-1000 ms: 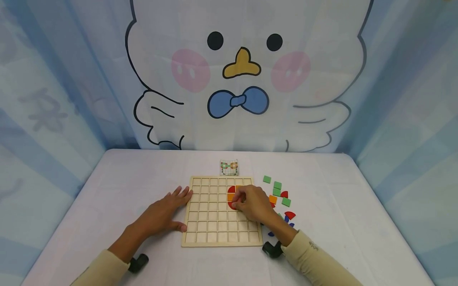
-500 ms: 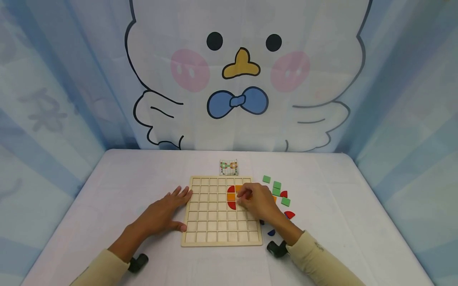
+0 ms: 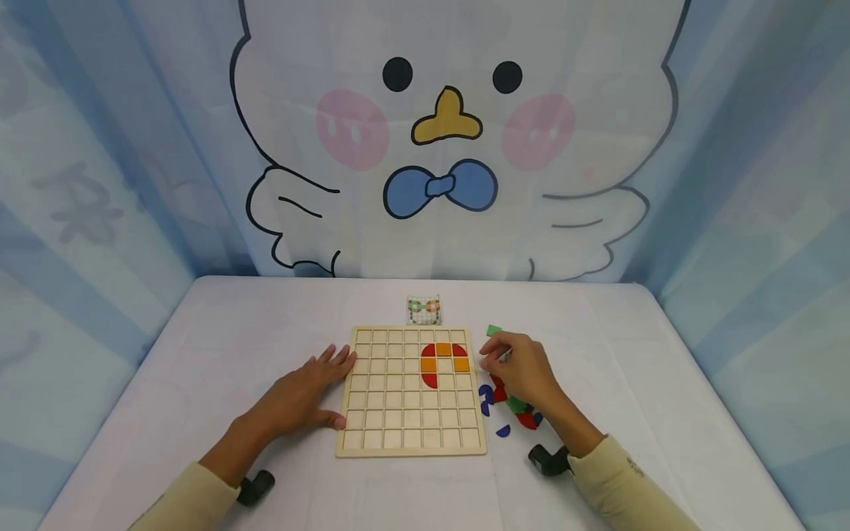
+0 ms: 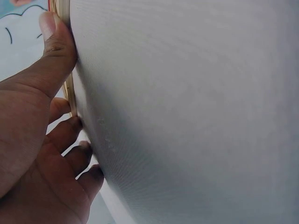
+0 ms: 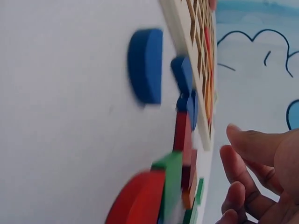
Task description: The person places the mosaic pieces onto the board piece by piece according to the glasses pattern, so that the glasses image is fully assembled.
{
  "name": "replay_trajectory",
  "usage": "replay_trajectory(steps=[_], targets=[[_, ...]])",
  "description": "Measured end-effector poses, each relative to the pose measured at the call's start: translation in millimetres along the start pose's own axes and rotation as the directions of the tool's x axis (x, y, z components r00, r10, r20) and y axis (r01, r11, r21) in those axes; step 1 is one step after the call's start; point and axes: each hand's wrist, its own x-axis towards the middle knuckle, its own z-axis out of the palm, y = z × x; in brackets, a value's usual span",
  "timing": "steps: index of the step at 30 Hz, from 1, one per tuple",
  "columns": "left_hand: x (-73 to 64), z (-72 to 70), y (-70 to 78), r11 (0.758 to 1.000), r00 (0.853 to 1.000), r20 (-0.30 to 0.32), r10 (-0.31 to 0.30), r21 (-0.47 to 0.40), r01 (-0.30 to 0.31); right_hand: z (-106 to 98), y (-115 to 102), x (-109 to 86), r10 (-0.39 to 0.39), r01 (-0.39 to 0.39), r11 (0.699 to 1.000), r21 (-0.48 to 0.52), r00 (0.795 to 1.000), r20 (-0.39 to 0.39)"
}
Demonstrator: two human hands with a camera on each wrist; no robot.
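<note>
The wooden grid board point(image 3: 394, 420) lies mid-desk point(image 3: 265, 324), its far edge just short of a small pattern card point(image 3: 423, 310). Six pieces sit in cells toward its far right corner: three rounded red pieces point(image 3: 429, 380) and three orange squares point(image 3: 429, 365). Most cells are bare, and the card seems to show a wider pattern, so the work looks early. Loose blue half-discs point(image 3: 503, 431), red wedges point(image 3: 527, 420) and green squares point(image 3: 493, 330) remain beyond the board's right edge. The left hand point(image 3: 299, 398) rests, fingers spread, against the board's left edge; the right hand point(image 3: 524, 369), loosely bent, hovers beyond its right edge, gripping nothing visible.
</note>
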Motion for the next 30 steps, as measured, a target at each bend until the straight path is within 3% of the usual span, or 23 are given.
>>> replay_trajectory(steps=[6,15,30], targets=[[0.3,0.5,-0.5,1.000,1.000,0.004,-0.004,-0.001,0.004,-14,19,-4.2,0.054,-0.053,0.999,0.008,0.998,-0.013],[-1.2,-1.2,0.5,1.000,1.000,-0.001,0.001,-0.001,-0.001,-20,35,-6.7,0.074,-0.074,0.996,-0.044,0.997,-0.004],[-2.4,-0.8,0.4,1.000,1.000,-0.015,0.026,0.008,-0.026,-13,31,-4.9,0.041,-0.038,0.997,-0.062,0.997,0.060]])
